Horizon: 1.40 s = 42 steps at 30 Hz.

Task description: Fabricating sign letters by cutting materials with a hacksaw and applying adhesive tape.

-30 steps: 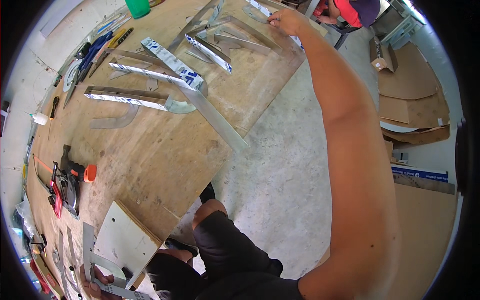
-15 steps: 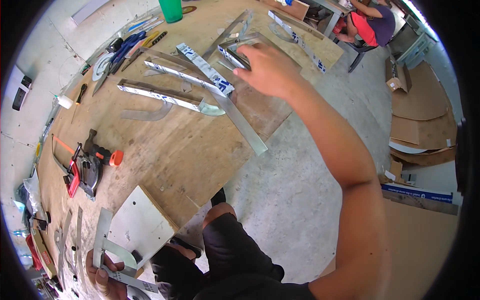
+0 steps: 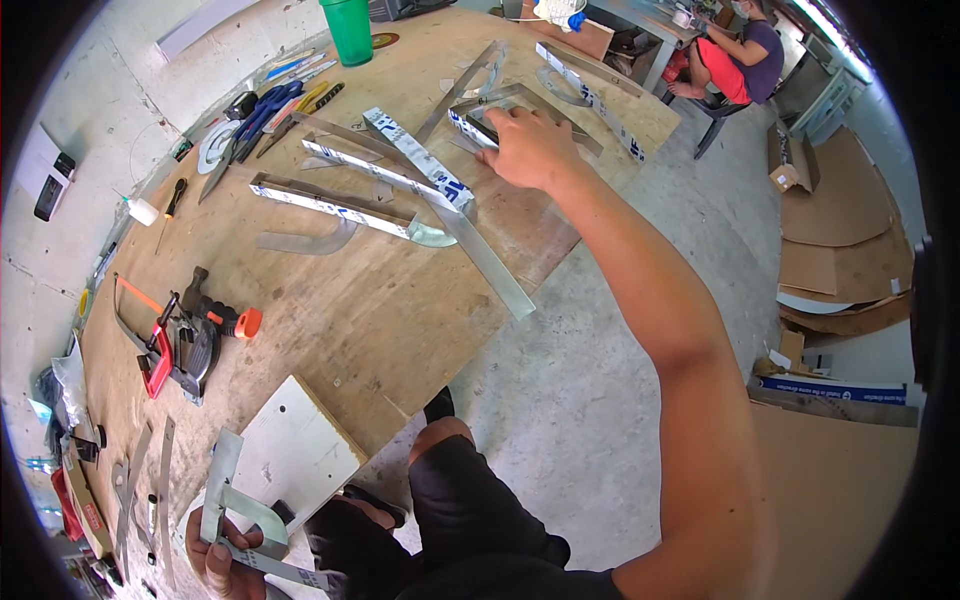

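My right hand (image 3: 528,146) reaches far across the wooden worktable (image 3: 330,310), fingers curled over the end of a short metal channel piece (image 3: 468,122) lying among several long metal strips. A blue-and-white printed strip (image 3: 420,160) and a long bare strip (image 3: 480,255) lie just left of that hand. My left hand (image 3: 215,555) sits low at the near table edge, gripping a bent metal angle bracket (image 3: 240,510) with a curved inner web. My knee (image 3: 450,480) shows below.
A green cup (image 3: 350,30) stands at the back, with blue-handled snips (image 3: 255,110) and hand tools nearby. A red-and-black power tool (image 3: 185,340) lies at left, a white board (image 3: 295,450) near me. Another person (image 3: 735,60) sits far right; cardboard (image 3: 840,230) leans beyond.
My right hand has drawn back from the table's far edge and settled on the short channel piece. My left hand keeps its hold on the bracket.
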Available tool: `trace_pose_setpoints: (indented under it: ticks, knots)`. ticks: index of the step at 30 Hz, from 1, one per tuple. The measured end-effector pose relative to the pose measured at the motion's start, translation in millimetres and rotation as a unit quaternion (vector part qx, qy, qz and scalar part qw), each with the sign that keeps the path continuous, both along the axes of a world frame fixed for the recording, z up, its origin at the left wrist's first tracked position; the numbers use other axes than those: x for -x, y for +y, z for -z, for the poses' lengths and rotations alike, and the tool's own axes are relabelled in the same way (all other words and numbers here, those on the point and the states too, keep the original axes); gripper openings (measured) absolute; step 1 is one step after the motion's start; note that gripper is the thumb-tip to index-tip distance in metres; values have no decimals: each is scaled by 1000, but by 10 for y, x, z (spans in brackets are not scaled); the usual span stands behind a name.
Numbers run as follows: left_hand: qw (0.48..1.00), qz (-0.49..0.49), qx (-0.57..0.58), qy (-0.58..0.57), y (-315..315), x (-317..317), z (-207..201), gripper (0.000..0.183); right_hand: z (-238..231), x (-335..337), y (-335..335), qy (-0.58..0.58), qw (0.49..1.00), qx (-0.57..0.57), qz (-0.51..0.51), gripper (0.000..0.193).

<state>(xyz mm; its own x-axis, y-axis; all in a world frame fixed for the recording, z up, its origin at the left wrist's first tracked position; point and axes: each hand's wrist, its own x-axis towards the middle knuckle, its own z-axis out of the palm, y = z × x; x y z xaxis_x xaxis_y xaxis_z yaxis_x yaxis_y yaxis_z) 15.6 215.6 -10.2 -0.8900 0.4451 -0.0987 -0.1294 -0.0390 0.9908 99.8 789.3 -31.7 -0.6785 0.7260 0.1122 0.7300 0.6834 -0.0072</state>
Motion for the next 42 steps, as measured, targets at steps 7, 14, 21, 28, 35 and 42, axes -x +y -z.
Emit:
trace_pose_setpoints:
  ticks: [7, 14, 21, 28, 35, 42]
  knots:
    - [1000, 3, 11, 2, 12, 52, -14, 70, -4, -107, 183, 4, 1000, 1, 8, 58]
    - [1000, -17, 10, 7, 17, 92, -28, 74, -17, -131, 384, 36, 999, -29, -4, 62]
    - [1000, -14, 11, 7, 34, 205, -59, 77, -309, 441, 798, 93, 995, 11, -33, 64]
    - [1000, -18, 18, 8, 113, 352, -143, 72, -331, 1174, 1285, -61, 995, 66, -35, 79]
    - [998, 58, -21, -22, 72, 544, -282, 43, -134, 1239, 1422, -77, 995, 59, 29, 71]
    - [997, 70, -21, -7, 190, 649, -277, 45, -19, 1360, 1639, 16, 993, 58, 103, 54]
